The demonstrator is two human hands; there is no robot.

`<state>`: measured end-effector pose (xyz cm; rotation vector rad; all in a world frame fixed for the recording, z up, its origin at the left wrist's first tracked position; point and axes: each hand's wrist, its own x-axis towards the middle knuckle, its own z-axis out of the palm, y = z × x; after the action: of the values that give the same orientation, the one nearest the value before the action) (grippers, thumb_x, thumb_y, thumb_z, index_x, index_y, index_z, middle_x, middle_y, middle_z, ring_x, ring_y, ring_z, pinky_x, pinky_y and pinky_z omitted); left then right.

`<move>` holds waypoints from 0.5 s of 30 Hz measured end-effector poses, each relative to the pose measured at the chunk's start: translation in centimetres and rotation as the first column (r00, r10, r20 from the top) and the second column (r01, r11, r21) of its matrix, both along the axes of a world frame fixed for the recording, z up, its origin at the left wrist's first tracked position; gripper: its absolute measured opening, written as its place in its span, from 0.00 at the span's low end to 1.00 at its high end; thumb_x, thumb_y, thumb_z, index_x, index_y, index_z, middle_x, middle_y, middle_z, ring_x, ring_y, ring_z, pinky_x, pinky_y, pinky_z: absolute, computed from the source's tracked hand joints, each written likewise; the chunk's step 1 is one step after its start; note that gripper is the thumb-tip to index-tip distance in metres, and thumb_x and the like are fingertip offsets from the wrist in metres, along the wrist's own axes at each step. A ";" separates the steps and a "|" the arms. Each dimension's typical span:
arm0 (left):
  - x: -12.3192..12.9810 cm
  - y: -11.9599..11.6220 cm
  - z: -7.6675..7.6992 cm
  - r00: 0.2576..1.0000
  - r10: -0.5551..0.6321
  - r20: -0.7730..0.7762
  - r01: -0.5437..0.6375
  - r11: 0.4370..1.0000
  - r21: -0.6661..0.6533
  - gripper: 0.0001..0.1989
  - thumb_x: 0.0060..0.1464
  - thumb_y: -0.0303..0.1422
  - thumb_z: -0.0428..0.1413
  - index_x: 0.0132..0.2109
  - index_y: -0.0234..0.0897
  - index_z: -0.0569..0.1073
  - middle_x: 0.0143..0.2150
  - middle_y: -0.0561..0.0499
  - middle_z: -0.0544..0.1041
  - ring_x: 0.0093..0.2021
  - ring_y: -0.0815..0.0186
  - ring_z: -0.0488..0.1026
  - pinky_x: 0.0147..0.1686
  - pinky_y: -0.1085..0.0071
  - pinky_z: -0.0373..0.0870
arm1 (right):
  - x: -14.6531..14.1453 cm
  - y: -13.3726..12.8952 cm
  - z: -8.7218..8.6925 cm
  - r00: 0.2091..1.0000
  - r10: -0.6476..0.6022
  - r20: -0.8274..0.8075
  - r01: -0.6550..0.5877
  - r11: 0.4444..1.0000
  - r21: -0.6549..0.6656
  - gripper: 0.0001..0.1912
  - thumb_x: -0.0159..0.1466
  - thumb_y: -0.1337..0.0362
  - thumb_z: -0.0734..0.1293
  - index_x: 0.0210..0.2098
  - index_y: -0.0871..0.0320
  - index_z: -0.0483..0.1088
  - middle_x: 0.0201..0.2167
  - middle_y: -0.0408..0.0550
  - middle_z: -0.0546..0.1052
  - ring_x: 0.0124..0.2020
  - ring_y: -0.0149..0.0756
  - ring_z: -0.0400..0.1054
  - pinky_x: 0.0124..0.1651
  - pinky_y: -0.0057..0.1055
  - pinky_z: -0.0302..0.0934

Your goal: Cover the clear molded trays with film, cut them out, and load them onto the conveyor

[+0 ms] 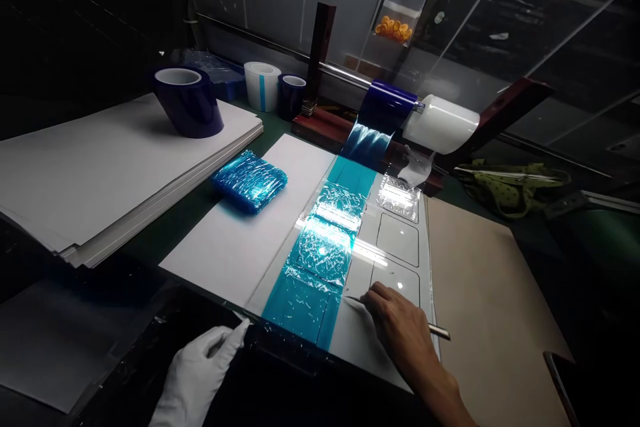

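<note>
My left hand [213, 357], in a white glove, pinches at the front edge of the board, near the corner of the white sheet [240, 240]; what lies between its fingertips is too small to make out. My bare right hand [395, 317] grips a slim metal tool [440, 331], its thin tip close to the right edge of a blue film strip [310, 300]. The film lies over outlined squares on the board [365, 340]. It runs back to a blue roll [393, 99]. A shiny blue wrapped bundle [250, 181] sits on the sheet.
Stacked white sheets [100, 167] carry a dark blue tape roll [185, 103] at left. Behind stand a white roll [262, 85] and a smaller blue one [291, 95]. A wooden-post holder bears another white roll [443, 123]. Brown board [485, 293] lies at right.
</note>
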<state>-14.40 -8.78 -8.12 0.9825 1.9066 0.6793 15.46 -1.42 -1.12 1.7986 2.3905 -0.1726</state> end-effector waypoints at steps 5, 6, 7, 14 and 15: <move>1.7 0.8 0.4 0.946 0.022 0.324 0.028 0.988 -0.150 0.29 0.41 0.60 0.56 0.23 0.35 0.71 0.16 0.61 0.51 0.19 0.74 0.47 0.20 0.75 0.49 | 2.9 -1.9 -0.4 0.993 -0.113 -0.038 0.114 0.993 0.036 0.11 0.68 0.69 0.59 0.35 0.51 0.70 0.34 0.40 0.74 0.32 0.35 0.70 0.25 0.27 0.45; 2.3 1.0 0.7 0.937 0.027 0.348 0.022 0.990 -0.136 0.28 0.41 0.59 0.58 0.23 0.35 0.70 0.16 0.61 0.49 0.19 0.75 0.46 0.20 0.75 0.48 | 3.3 -2.3 -0.5 0.989 -0.137 -0.062 0.139 0.989 0.042 0.10 0.68 0.68 0.59 0.35 0.50 0.70 0.34 0.40 0.75 0.32 0.35 0.71 0.25 0.26 0.47; 2.8 1.0 1.2 0.931 0.041 0.364 0.005 0.992 -0.124 0.27 0.41 0.57 0.59 0.23 0.35 0.70 0.16 0.62 0.50 0.19 0.75 0.46 0.20 0.76 0.48 | 3.6 -2.7 -0.7 0.984 -0.158 -0.085 0.162 0.986 0.047 0.10 0.68 0.66 0.58 0.35 0.50 0.70 0.35 0.40 0.75 0.31 0.35 0.71 0.25 0.26 0.49; 3.3 -0.6 4.2 0.934 0.197 0.297 -0.181 0.980 -0.081 0.22 0.35 0.51 0.66 0.32 0.39 0.79 0.33 0.52 0.79 0.36 0.65 0.73 0.36 0.75 0.71 | 4.5 -5.5 -1.7 0.944 -0.199 -0.262 0.229 0.970 0.088 0.19 0.71 0.54 0.51 0.37 0.49 0.70 0.35 0.42 0.75 0.26 0.34 0.71 0.26 0.27 0.57; 2.8 -0.6 4.4 0.938 0.210 0.276 -0.203 0.978 -0.054 0.22 0.34 0.51 0.66 0.32 0.39 0.80 0.34 0.51 0.79 0.37 0.64 0.73 0.37 0.76 0.71 | 4.6 -5.7 -1.9 0.938 -0.200 -0.284 0.235 0.967 0.096 0.19 0.71 0.54 0.51 0.38 0.49 0.70 0.35 0.42 0.75 0.26 0.33 0.71 0.26 0.27 0.58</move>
<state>-11.64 -9.39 -3.68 0.6354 1.7737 0.8664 20.09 -7.12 -3.01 2.2335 2.4191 -0.3176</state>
